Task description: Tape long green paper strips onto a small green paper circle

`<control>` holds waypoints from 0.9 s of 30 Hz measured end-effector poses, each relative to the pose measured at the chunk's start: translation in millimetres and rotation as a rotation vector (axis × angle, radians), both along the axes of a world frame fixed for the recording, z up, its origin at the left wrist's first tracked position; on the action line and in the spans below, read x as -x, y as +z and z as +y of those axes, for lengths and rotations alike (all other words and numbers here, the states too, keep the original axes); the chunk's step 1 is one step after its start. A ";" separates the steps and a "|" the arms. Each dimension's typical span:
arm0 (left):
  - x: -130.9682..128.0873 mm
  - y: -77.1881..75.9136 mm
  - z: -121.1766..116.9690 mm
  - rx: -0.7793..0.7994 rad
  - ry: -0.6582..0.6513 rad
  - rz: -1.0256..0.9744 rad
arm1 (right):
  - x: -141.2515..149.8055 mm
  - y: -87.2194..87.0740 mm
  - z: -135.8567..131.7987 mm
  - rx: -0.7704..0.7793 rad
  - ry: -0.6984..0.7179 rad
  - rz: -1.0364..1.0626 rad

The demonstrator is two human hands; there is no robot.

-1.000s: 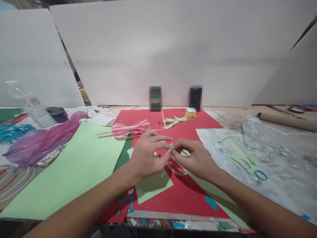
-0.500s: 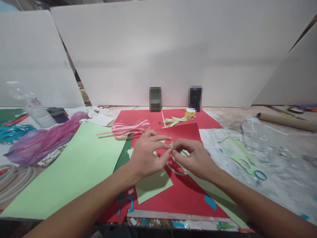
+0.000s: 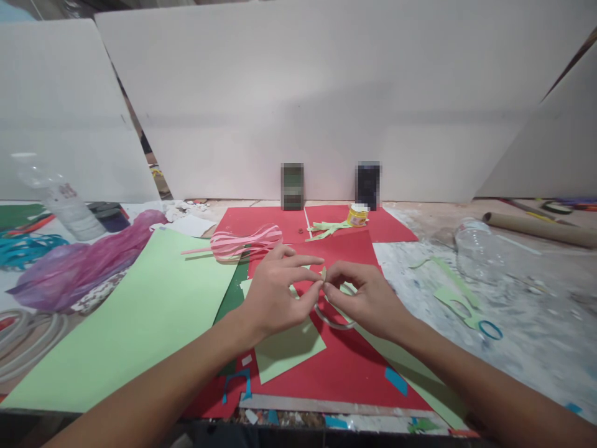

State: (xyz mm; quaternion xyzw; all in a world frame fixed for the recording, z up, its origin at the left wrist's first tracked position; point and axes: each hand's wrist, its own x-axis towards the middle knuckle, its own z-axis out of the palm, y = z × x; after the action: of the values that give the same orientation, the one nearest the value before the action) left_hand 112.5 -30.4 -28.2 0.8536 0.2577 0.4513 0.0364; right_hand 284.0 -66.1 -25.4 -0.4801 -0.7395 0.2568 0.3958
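Observation:
My left hand (image 3: 275, 292) and my right hand (image 3: 368, 295) meet above a red paper sheet (image 3: 345, 367). Both pinch the same small pale green paper piece (image 3: 323, 273) between thumb and fingertips. A thin curved strip or ring (image 3: 333, 320) hangs down from the pinch, just over the red sheet. A small light green sheet (image 3: 284, 348) lies under my left wrist.
A large light green sheet (image 3: 135, 317) lies left. Pink cut paper strips (image 3: 242, 242) sit behind my hands. A small yellow jar (image 3: 358, 214) and green scraps (image 3: 326, 229) are at the back. A clear plastic bottle (image 3: 476, 246), a cardboard tube (image 3: 541, 228) and purple paper (image 3: 79, 264) lie at the sides.

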 end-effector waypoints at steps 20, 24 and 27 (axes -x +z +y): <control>0.4 -2.1 -0.1 0.032 0.004 -0.003 | -0.3 -0.7 0.0 -0.007 -0.001 0.003; -0.1 -1.9 -0.3 0.034 0.014 -0.003 | 0.7 -0.1 -0.2 -0.005 -0.012 0.004; 0.2 -2.2 -0.7 0.038 0.021 -0.001 | 1.3 0.3 -0.3 -0.007 -0.011 -0.001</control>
State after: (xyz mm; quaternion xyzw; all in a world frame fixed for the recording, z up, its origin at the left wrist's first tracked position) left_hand 112.3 -31.1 -30.4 0.8498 0.2752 0.4471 0.0479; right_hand 282.8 -66.4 -25.1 -0.4831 -0.7378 0.2520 0.3986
